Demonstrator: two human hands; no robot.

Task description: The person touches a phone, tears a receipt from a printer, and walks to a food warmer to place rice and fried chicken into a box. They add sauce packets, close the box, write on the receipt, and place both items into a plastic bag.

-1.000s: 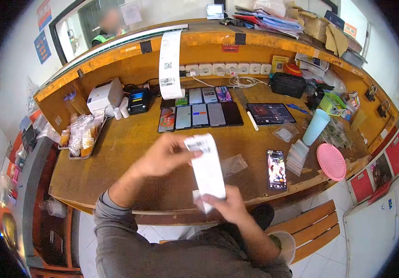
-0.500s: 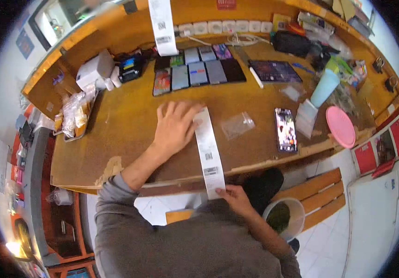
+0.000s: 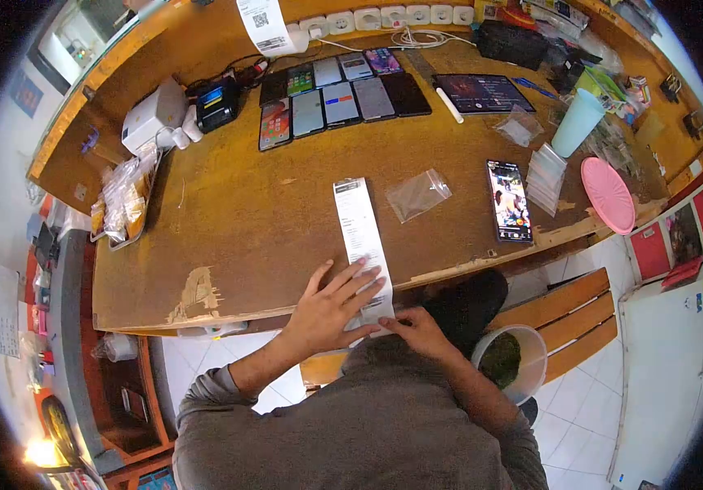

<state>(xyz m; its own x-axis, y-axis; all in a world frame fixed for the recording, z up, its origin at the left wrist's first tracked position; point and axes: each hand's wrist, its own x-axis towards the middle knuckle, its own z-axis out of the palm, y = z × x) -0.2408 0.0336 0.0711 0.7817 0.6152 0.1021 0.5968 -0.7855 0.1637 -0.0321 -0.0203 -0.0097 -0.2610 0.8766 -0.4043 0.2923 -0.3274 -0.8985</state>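
Observation:
A long printed paper receipt [image 3: 357, 220] lies on the wooden table, its lower end reaching past the front edge. My left hand [image 3: 327, 310] rests across the lower part of this strip with its fingers spread, covering some of the print. At the bottom end, my right hand [image 3: 418, 333] pinches the paper between thumb and finger. Close by on the right is a small clear plastic bag [image 3: 419, 196]. Beyond it lies a lit phone [image 3: 509, 201].
Several phones [image 3: 306, 110] stand in rows at the back, with a tablet [image 3: 486, 93] and a white pen [image 3: 448, 104] beside them. A second receipt [image 3: 264, 28] hangs above. A light blue tumbler [image 3: 578, 122] and pink lid [image 3: 608, 196] are right; a tray of packets [image 3: 128, 200] is left.
My left hand has slid from the receipt's top end down to its lower part, near my right hand. My right hand still holds the bottom end. The head view has shifted slightly.

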